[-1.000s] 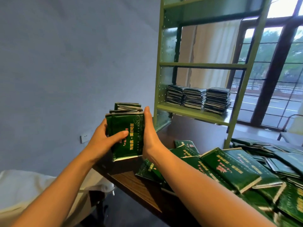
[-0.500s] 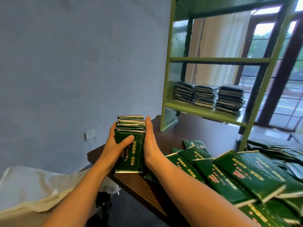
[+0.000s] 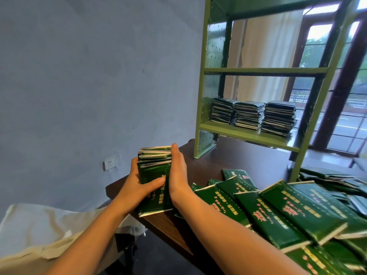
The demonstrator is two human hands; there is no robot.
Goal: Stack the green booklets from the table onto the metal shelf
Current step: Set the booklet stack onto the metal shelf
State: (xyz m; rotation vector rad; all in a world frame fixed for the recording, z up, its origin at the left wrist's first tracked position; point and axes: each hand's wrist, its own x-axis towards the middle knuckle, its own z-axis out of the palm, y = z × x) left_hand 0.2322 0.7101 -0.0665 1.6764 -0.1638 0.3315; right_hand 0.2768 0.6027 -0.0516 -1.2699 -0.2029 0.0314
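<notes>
Matte blue-grey wall (image 3: pixel 79 76) backs a dark wood-grain table (image 3: pixel 248 155). On it stands a green metal shelf (image 3: pixel 248 133) with perforated side panels, three squared stacks (image 3: pixel 252 116) on its lower board. Glossy green booklets (image 3: pixel 288 211) with pale page edges sprawl across the table's right. At the near left corner an upright bundle (image 3: pixel 155 161) is gripped by the left hand (image 3: pixel 137 185), thumb curled over the cover; the right hand (image 3: pixel 178 173) presses flat, fingers straight, against its side

Shelf (image 3: pixel 248 134) stands at the tabletop (image 3: pixel 238 158) far edge, three stacks (image 3: pixel 249 115) on it. Loose booklets (image 3: pixel 274 211) lie right of the left-corner bundle (image 3: pixel 154 164).
</notes>
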